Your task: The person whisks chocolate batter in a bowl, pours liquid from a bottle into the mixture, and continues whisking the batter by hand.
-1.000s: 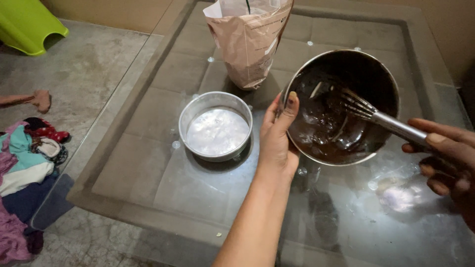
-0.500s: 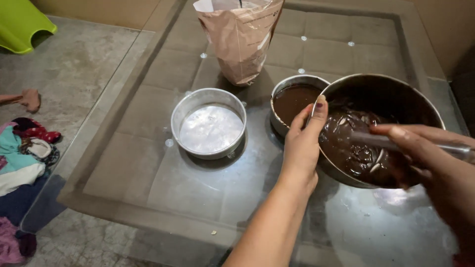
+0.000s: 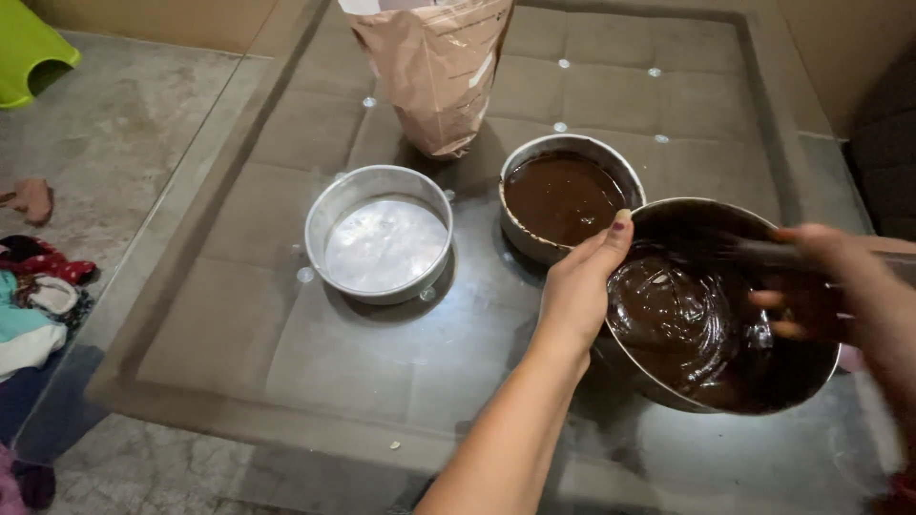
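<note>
Glass-topped bench (image 3: 286, 381) over a tufted cushion, grey stone floor (image 3: 114, 124) to the left with a heap of coloured clothes (image 3: 33, 296) and a lime-green plastic seat (image 3: 29, 52) in the far corner.

On the bench: a mixing bowl (image 3: 668, 215) of dark chocolate batter, tipped toward the near right. Left hand (image 3: 582, 281) clamped on its left rim, thumb up over the edge, fingers behind the wall. Right hand (image 3: 849, 286) blurred above the bowl's right side, curled round a handle (image 3: 763, 251) reaching down into the batter (tool end lost in the blur, so cannot tell its kind).

Just behind the bowl, touching or nearly so: a round tin (image 3: 563, 195) already holding batter. Left of that, apart from it: a second round tin (image 3: 379, 243), bare metal inside. At the back, upright: a brown paper bag (image 3: 434, 72), top open.
</note>
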